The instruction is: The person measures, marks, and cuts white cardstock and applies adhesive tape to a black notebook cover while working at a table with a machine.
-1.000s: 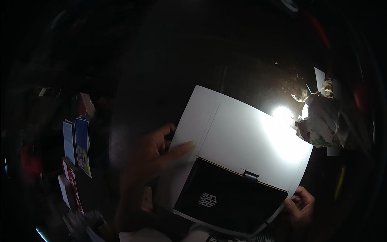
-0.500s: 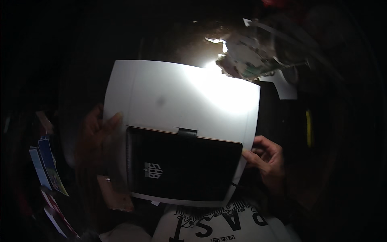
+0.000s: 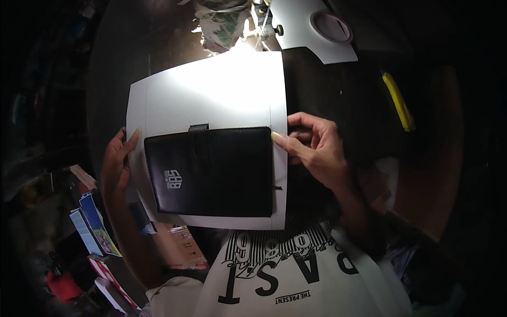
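Observation:
Between my two hands I hold up a large white sheet (image 3: 169, 105), stiff-looking and slightly bowed. Against its lower half lies a black notebook (image 3: 222, 174) with a strap clasp at its upper edge and a pale printed mark on the cover. My left hand (image 3: 119, 158) pinches the sheet's left edge, thumb on the front. My right hand (image 3: 317, 145) grips the right edge, its thumb at the notebook's upper right corner. The fingers behind the sheet are partly hidden. A thin dark ribbon shows at the notebook's right side.
Beyond the sheet a bright lamp lights a crumpled, torn-looking object (image 3: 224, 29). A roll of tape (image 3: 331, 26) rests on a white cut piece (image 3: 296, 24). A yellow cutter knife (image 3: 398, 103) lies on the dark table at right. Colourful booklets (image 3: 97, 224) and a brown box (image 3: 179, 245) are at lower left.
The sheet and notebook have shifted left and up in the view, tilting the other way, with both hands still on them. The view itself has moved, and the surroundings look brighter.

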`<state>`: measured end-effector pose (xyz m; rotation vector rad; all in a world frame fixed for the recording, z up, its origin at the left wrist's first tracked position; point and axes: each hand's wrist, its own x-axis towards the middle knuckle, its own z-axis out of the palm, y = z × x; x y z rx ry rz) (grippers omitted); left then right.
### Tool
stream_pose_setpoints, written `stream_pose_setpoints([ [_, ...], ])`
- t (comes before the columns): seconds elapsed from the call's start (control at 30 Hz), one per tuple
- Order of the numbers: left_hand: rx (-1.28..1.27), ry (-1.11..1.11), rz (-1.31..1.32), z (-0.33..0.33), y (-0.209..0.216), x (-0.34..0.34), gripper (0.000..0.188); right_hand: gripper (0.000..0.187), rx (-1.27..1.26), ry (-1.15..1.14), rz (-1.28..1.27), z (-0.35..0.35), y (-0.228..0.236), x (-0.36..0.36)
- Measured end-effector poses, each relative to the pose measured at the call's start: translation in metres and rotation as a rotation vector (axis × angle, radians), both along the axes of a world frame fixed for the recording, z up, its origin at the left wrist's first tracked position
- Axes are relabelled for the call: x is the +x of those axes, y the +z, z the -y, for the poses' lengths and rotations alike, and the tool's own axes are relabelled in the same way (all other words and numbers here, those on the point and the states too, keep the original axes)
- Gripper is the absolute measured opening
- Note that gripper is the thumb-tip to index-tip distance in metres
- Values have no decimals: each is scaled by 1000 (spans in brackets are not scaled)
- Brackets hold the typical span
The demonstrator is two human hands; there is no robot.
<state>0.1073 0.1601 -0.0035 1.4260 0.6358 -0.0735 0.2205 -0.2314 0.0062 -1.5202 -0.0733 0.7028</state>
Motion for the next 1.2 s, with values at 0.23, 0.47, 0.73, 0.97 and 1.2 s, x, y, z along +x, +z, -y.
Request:
stream_pose_setpoints([
  [0.23, -53, 3, 24, -2, -6, 1, 48, 18, -14, 2, 60, -1, -20, 1],
  [0.47, -21, 1, -46, -6, -8, 4, 48, 21, -44, 24, 25, 0, -18, 3],
  [0.73, 95, -104, 56, -9, -13, -11, 54, 21, -81, 22, 0, 2, -17, 3],
  [0.97, 10, -241, 95, 0, 3, -38, 60, 26, -88, 15, 66, 7, -21, 2],
  [1.2, 110, -324, 248, 20, 2, -82, 71, 26, -67, 29, 79, 18, -30, 12],
])
